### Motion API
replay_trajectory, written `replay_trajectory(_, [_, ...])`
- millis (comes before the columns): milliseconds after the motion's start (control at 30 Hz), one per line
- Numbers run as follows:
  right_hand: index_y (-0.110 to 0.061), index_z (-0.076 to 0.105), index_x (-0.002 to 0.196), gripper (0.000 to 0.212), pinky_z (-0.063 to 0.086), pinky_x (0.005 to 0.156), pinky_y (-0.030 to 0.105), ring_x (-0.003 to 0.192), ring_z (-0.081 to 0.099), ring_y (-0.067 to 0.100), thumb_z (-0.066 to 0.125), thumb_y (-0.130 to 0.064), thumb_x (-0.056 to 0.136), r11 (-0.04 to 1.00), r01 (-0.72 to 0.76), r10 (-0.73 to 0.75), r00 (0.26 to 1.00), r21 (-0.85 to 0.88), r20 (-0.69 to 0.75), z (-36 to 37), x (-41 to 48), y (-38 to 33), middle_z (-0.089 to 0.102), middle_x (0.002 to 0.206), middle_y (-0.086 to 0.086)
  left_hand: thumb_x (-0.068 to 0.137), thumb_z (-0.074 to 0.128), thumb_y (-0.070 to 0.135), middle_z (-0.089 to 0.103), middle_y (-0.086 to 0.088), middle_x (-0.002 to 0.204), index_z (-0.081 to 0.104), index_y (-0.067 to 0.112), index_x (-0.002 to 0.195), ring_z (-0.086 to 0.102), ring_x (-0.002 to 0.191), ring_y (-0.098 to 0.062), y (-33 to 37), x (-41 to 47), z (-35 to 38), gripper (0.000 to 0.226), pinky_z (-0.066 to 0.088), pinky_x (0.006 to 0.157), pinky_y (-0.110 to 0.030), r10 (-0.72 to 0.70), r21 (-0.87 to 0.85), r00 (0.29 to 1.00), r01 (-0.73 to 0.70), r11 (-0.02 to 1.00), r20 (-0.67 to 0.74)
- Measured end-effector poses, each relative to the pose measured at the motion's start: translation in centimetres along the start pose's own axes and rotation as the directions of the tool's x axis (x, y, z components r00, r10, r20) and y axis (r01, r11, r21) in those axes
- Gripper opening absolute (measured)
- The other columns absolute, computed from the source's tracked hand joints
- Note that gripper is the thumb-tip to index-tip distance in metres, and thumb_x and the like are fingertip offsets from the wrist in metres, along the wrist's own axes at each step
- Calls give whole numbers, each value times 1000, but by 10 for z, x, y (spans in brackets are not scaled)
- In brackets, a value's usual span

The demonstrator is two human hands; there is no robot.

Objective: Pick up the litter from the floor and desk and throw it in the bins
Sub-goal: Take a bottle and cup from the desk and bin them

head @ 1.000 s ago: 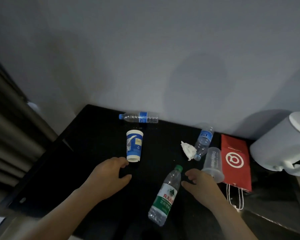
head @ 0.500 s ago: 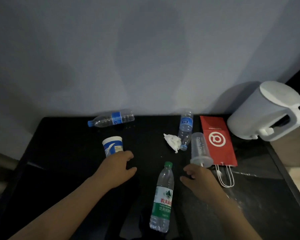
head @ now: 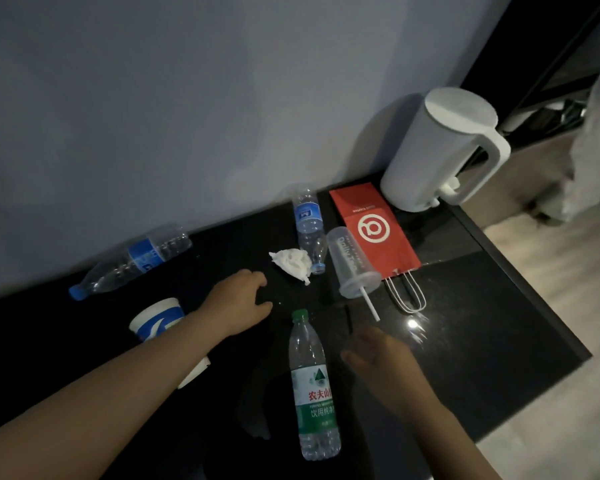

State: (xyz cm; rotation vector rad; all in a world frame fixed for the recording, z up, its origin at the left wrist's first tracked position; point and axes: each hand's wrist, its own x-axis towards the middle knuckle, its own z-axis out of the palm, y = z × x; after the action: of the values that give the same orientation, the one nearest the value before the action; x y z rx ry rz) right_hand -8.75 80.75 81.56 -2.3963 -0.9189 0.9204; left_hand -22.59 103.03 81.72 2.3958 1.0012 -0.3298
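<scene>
Centrally, left hand (head: 240,304) sits over the black desk (head: 471,344), fingers loosely curled, holding nothing, near the crumpled tissue (head: 291,263). Right hand (head: 378,358) blurred, fingers relaxed, empty, just right of the green-capped water bottle (head: 312,386) lying lower centre. Clear cup with straw (head: 352,265) lies against the red paper bag (head: 374,230).

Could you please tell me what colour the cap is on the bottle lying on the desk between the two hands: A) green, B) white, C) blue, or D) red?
A: the bottle lying between the left hand and the right hand ends in a green cap.
</scene>
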Motion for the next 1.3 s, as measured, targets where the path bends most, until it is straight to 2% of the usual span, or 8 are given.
replay_trajectory(100, [-17,55,129,49,51,84,27,104,62,13,65,-39,86,1000,-8,8,1000,-3,-8,15,0,-3,65,119,1,87,63,39,51,-4,126,49,17,131,55,107,-17,6,26,6,51,50,91,-33,47,49,999,-47,998,-13])
replay_trajectory(200, [-18,54,127,49,46,72,20,99,61,12,64,-43,86,999,10,-10,1000,-39,10,30,2,-8,63,116,1,87,62,40,50,-6,127,49,16,129,54,107,-20,13,49,14,50,50,87,-33,101,154,994,-93,984,-44])
replay_trajectory(333, [-20,50,126,52,34,58,17,90,55,11,62,-49,85,996,5,-2,999,-86,33,45,6,-7,58,108,-2,85,65,41,50,-7,123,49,16,128,53,106,-20,19,72,27,52,50,87,-35,109,156,991,-96,983,-75])
replay_trajectory(600, [-18,52,123,54,38,66,21,95,56,13,67,-49,80,998,0,1,1000,-58,13,57,19,-3,56,110,-2,76,71,49,44,-7,131,42,21,135,48,116,-24,31,107,38,71,48,93,-36,49,119,999,-46,992,-23])
replay_trajectory(800, [-21,41,138,70,47,84,25,111,54,15,67,-51,80,999,-5,6,999,-37,33,62,27,1,53,125,-1,84,66,44,35,-7,137,40,23,140,38,123,-27,31,111,51,65,46,97,-39,-1,269,995,-26,963,97])
replay_trajectory(1033, [-16,43,134,71,49,82,30,109,55,18,68,-53,78,999,-25,27,996,-28,84,70,28,2,54,123,2,90,61,24,45,-12,130,55,9,127,51,116,-27,17,96,41,41,46,99,-36,-67,143,992,52,988,103])
replay_trajectory(1167, [-13,43,133,70,43,74,24,108,57,19,69,-49,78,999,-25,27,993,-22,116,77,30,-1,56,123,3,85,67,22,52,-13,118,64,5,105,57,102,-26,-2,69,35,27,49,90,-34,-93,-39,996,94,995,15])
replay_trajectory(1300, [-11,40,136,71,46,79,28,110,57,22,70,-42,79,998,-44,50,987,-39,155,81,32,-5,56,124,7,78,73,19,53,-9,111,63,9,96,56,91,-18,-23,29,29,23,45,78,-26,-120,-192,990,104,976,-75])
